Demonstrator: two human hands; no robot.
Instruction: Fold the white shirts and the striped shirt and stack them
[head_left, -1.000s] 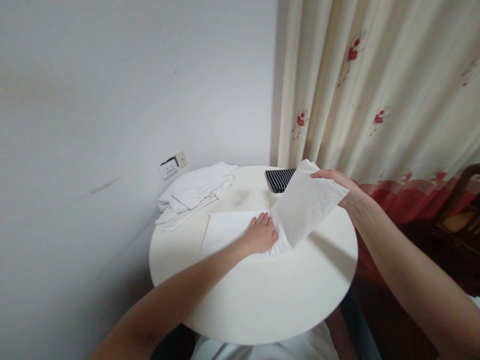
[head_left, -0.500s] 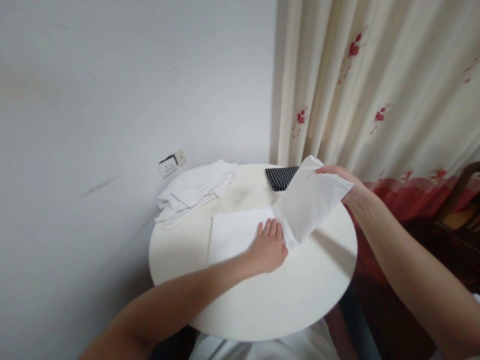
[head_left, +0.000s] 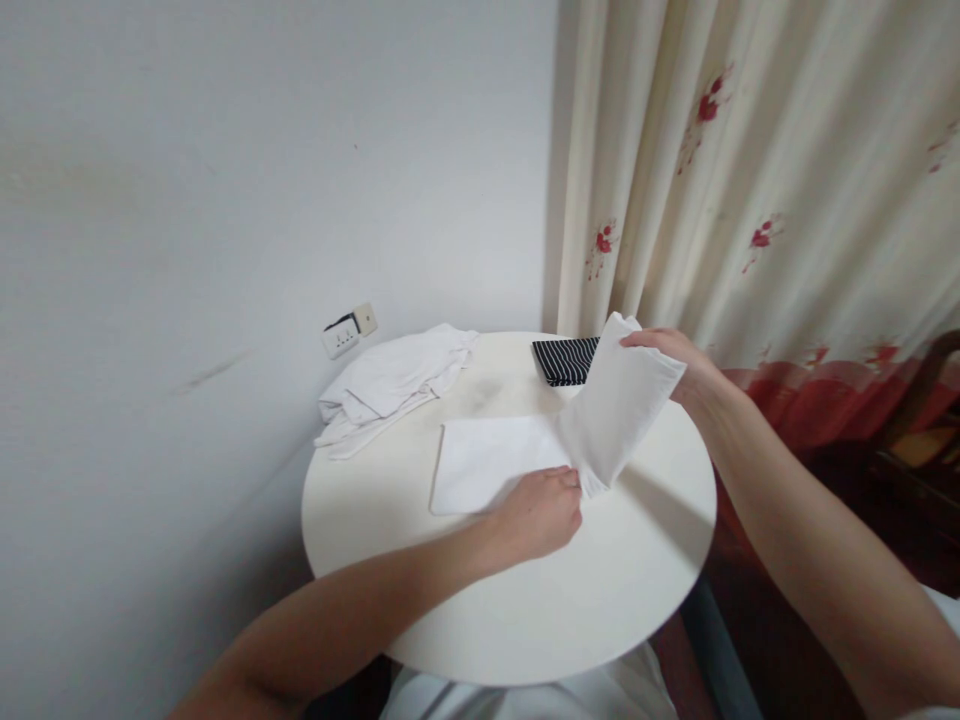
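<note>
White cloth point(head_left: 555, 435), striped fabric point(head_left: 562, 362) partly behind

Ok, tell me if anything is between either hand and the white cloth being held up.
Nothing visible is. The right hand grips the raised end of the white cloth, and the left hand is at its near edge, by the bend. The striped cloth lies beyond the raised end, not between.
</note>
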